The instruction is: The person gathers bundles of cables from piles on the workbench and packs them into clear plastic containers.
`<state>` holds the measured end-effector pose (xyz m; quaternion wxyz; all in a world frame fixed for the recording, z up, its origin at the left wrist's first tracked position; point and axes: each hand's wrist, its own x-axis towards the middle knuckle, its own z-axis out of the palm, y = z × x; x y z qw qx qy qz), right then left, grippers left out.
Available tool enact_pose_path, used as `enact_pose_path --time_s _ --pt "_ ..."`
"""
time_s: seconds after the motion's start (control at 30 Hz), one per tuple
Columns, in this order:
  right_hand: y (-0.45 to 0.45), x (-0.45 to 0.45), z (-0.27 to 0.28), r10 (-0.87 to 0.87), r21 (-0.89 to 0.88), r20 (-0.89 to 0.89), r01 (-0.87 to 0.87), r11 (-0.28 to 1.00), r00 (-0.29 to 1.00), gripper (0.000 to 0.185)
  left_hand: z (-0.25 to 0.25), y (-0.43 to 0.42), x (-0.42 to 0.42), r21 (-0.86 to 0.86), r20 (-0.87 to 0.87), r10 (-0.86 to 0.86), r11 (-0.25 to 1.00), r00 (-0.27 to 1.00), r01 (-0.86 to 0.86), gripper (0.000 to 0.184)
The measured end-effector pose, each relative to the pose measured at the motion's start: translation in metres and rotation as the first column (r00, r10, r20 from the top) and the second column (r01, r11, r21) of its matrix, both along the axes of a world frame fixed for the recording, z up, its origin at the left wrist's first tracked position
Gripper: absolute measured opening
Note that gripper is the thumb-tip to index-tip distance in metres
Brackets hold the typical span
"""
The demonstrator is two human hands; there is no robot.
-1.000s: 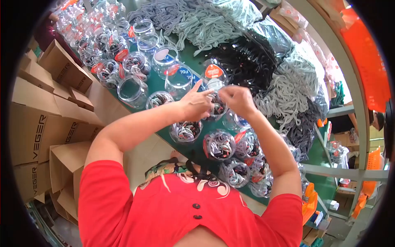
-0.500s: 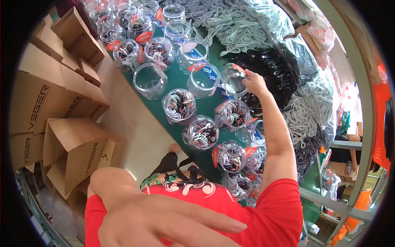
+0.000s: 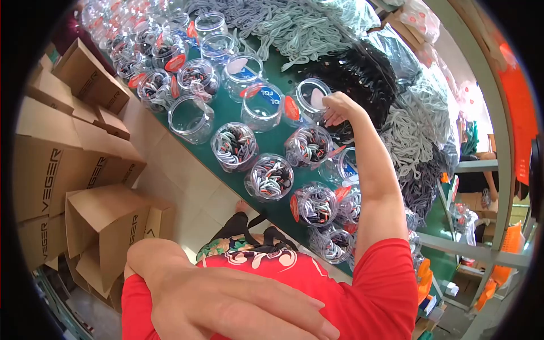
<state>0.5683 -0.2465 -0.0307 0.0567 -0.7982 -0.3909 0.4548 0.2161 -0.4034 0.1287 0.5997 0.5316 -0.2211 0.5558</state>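
Observation:
My left hand [image 3: 243,300] is large and close to the camera, in front of the red shirt, its fingers stretched out and holding nothing. Over the table, my right hand [image 3: 341,107] hangs with loosely bent, parted fingers beside the rim of a clear plastic jar [image 3: 300,117] with a red tag. Whether a fingertip still touches that rim, I cannot tell. Another clear jar [image 3: 262,116] stands just left of it. Nearer me are a jar of coiled grey and black cords [image 3: 309,146] and a second filled jar [image 3: 269,178].
A black glossy heap [image 3: 362,79] and piles of grey cord [image 3: 300,31] lie along the table's far side. Many filled jars crowd the back left. Cardboard boxes [image 3: 107,215] stand on the floor at left. Another person's arm [image 3: 490,181] shows at far right.
The jar that my right hand held tilted now stands upright on the table, and the fingers have loosened from it. My left hand's fingers have come closer together. The view has shifted slightly.

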Motion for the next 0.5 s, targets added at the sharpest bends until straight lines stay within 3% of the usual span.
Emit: enact_pose_path --time_s 0.1,0.13,0.2,0.3,0.4,0.47,0.5 --pt "-0.001 0.010 -0.011 -0.008 -0.010 0.040 0.008 1.000 0.999 0.047 0.008 -0.026 0.008 -0.136 0.019 0.066 0.989 0.998 -0.062 0.027" --pt "-0.010 0.009 -0.008 -0.007 -0.001 -0.098 0.007 1.000 0.995 0.052 0.006 -0.026 0.013 -0.115 0.049 0.071 0.991 0.996 -0.066 0.028" --pt "-0.015 0.003 -0.020 -0.062 -0.013 -0.135 0.061 0.998 0.989 0.057 0.004 -0.019 0.018 -0.034 0.084 0.010 0.999 0.996 -0.008 0.028" --pt "-0.021 -0.012 -0.013 -0.028 0.030 -0.081 0.031 0.999 0.996 0.067 0.005 -0.009 0.017 0.046 0.062 -0.117 0.992 0.991 0.114 0.026" --pt "-0.032 -0.016 0.007 -0.181 -0.004 -0.029 0.181 0.983 0.983 0.077 0.023 -0.010 0.013 0.009 -0.091 -0.177 0.984 0.980 0.179 0.023" --pt "-0.049 0.006 0.015 -0.210 0.205 0.002 0.205 0.957 0.978 0.085 0.040 0.003 0.007 0.075 -0.225 -0.213 0.969 0.951 0.235 0.021" --pt "-0.067 0.014 0.018 -0.225 0.374 0.070 0.184 0.909 0.972 0.077 0.038 0.004 0.004 0.102 -0.240 -0.216 0.964 0.946 0.246 0.019"
